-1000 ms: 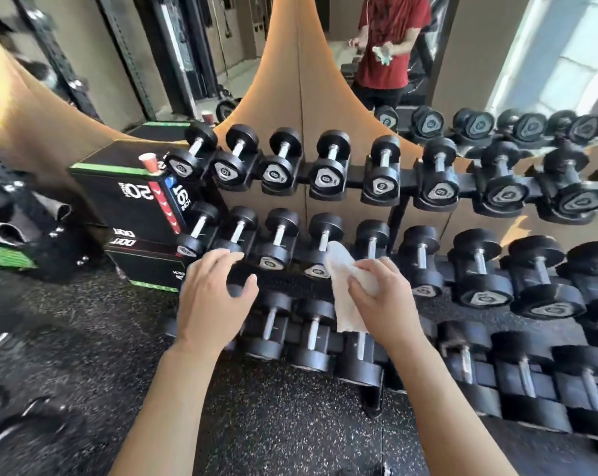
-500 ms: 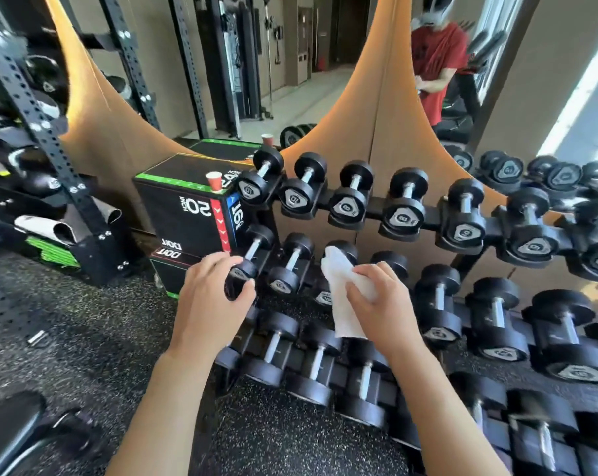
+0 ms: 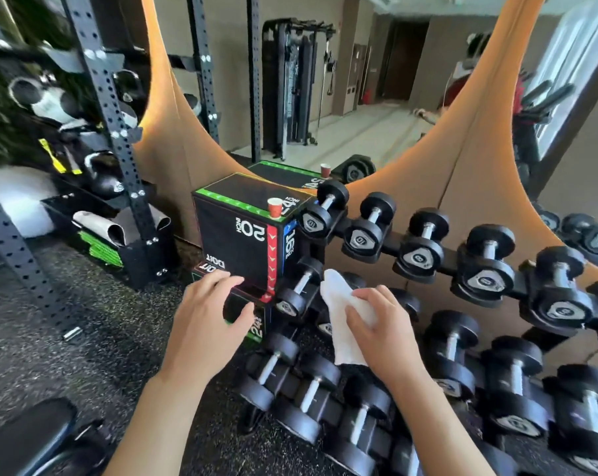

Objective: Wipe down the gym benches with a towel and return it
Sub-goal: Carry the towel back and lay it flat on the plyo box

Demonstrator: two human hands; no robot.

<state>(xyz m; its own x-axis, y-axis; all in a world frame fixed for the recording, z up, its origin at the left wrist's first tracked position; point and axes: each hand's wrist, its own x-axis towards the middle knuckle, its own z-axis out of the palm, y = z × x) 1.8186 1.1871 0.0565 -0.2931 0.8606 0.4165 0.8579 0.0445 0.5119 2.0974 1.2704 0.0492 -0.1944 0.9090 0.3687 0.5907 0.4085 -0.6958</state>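
A white towel (image 3: 340, 321) hangs from my right hand (image 3: 381, 333), which grips it in front of the dumbbell rack. My left hand (image 3: 206, 319) floats beside it at the same height, fingers relaxed and slightly bent, holding nothing. The black pad of a gym bench (image 3: 23, 438) shows at the bottom left corner, well below and left of both hands.
A three-tier rack of black dumbbells (image 3: 424, 259) fills the right half. A black plyo box (image 3: 242, 235) with a small red cup (image 3: 275, 207) on top stands left of the rack. A black perforated upright (image 3: 109, 108) rises at the left. Dark rubber floor (image 3: 50, 338) lies below.
The view has swung left, so the rack slid to the right and the plyo box and bench pad came further in. Both hands kept their pose, the right one still holding the towel.
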